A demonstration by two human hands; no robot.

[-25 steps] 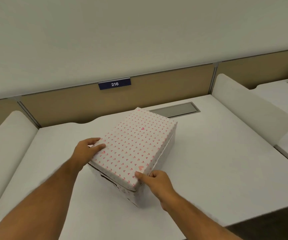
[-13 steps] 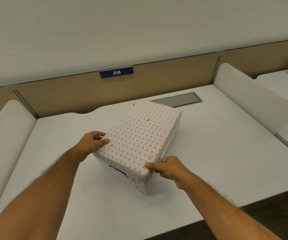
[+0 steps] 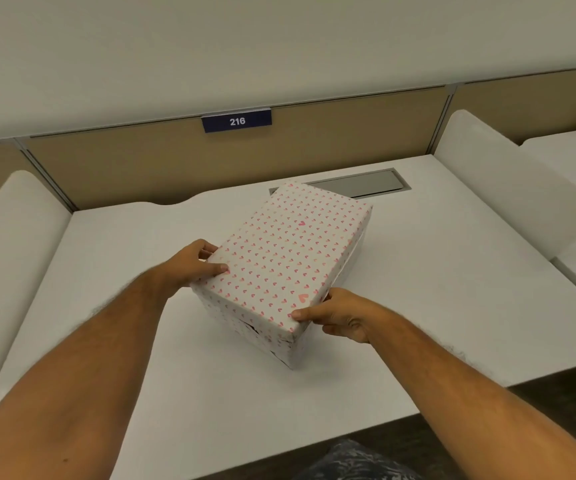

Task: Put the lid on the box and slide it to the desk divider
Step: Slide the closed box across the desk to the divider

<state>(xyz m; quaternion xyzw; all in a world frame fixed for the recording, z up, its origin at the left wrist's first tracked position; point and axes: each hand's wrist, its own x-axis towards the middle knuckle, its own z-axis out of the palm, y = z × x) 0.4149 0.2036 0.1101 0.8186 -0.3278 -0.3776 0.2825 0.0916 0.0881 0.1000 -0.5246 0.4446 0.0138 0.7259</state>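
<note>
A white box with a pink heart pattern (image 3: pixel 255 330) stands on the white desk (image 3: pixel 435 306), set at an angle. Its lid (image 3: pixel 290 254) lies flat on top and covers it. My left hand (image 3: pixel 193 263) grips the lid's near left corner, thumb on top. My right hand (image 3: pixel 338 315) holds the near right corner, fingers along the side. The tan desk divider (image 3: pixel 161 164) runs along the back of the desk, a short way beyond the box's far end.
A blue tag reading 216 (image 3: pixel 237 121) hangs on the divider. A grey cable hatch (image 3: pixel 362 183) sits in the desk just behind the box. White side panels stand at the left (image 3: pixel 5 244) and the right (image 3: pixel 508 188). The desk's front edge is near me.
The lid has settled flat onto the box. Both hands stay at its near corners. The view has shifted a little, so the box appears farther back and to the right.
</note>
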